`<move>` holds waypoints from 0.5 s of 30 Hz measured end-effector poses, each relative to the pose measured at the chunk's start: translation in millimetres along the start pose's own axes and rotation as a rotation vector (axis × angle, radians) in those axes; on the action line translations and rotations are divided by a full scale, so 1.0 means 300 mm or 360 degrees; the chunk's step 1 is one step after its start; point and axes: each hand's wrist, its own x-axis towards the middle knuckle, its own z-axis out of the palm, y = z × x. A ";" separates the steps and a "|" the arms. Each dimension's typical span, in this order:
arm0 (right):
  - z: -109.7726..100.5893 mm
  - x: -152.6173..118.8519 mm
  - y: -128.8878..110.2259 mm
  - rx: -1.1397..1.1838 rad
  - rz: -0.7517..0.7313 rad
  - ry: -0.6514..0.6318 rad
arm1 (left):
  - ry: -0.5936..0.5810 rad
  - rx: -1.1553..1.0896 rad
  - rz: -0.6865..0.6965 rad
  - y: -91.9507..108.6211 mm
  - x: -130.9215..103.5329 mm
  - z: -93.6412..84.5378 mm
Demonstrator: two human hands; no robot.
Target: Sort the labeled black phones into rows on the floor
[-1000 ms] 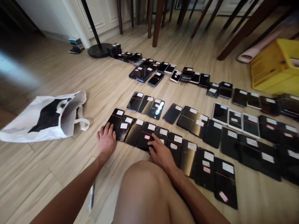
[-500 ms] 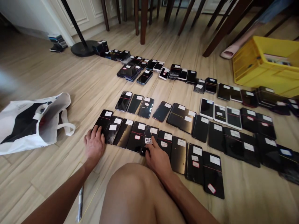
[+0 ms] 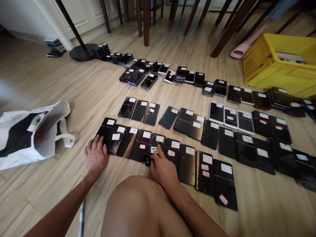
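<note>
Rows of dark phones with white labels lie on the wooden floor. My left hand (image 3: 96,155) rests with fingers spread at the lower left edge of the leftmost phone (image 3: 106,129) in the nearest row. My right hand (image 3: 164,168) has its index finger stretched out onto a phone with a handwritten label (image 3: 154,150) in the same row; its other fingers are partly curled and nothing is held. Right of that hand lie a bronze-toned phone (image 3: 187,164) and a black phone with a red-edged sticker (image 3: 225,184).
A white bag (image 3: 32,131) lies at the left. Further back stand a round black base (image 3: 84,52) with a pole, dark wooden legs and a yellow crate (image 3: 278,77). A person's foot in a pink slipper (image 3: 238,52) is beside the crate. My bent knee is in front.
The view has shifted slightly, so most things sit a little further left. Both hands stay at nearly the same places on the row of phones.
</note>
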 end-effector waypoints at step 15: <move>0.013 -0.001 0.008 0.0038 -0.0001 0.0028 | 0.0026 -0.0027 0.0023 0.005 0.004 -0.007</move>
